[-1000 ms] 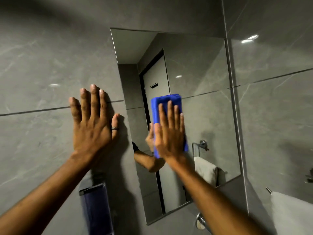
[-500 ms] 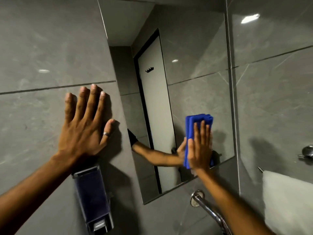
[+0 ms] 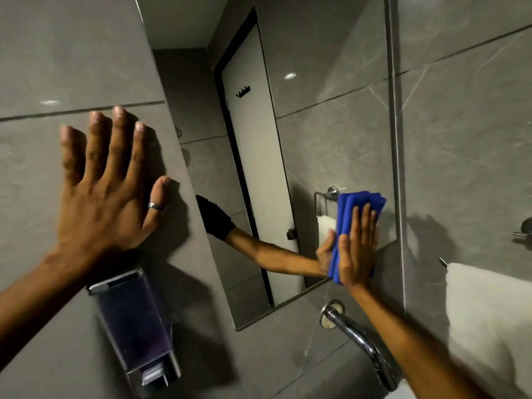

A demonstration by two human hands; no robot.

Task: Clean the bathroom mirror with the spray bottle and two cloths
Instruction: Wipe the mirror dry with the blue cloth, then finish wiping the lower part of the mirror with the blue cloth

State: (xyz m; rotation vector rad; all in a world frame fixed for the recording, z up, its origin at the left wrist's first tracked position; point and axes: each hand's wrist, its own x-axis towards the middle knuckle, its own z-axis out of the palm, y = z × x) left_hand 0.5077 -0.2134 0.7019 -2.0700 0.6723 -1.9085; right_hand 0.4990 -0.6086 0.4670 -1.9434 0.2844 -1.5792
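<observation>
The tall mirror (image 3: pixel 331 125) hangs on the grey tiled wall, tilted in my view. My right hand (image 3: pixel 355 249) presses a folded blue cloth (image 3: pixel 359 201) flat against the glass at the mirror's lower right corner, fingers stretched over it. My left hand (image 3: pixel 106 185) lies flat on the wall tile left of the mirror, fingers spread, a ring on the thumb, holding nothing. No spray bottle or second cloth is in view.
A wall soap dispenser (image 3: pixel 135 326) is mounted below my left hand. A chrome tap spout (image 3: pixel 359 341) juts from the wall under the mirror. A white towel (image 3: pixel 489 318) hangs at the right, with a chrome fitting (image 3: pixel 524 231) above it.
My right hand has slid the blue cloth down and to the right across the mirror, from its middle to the lower right corner. My left hand has stayed flat on the wall.
</observation>
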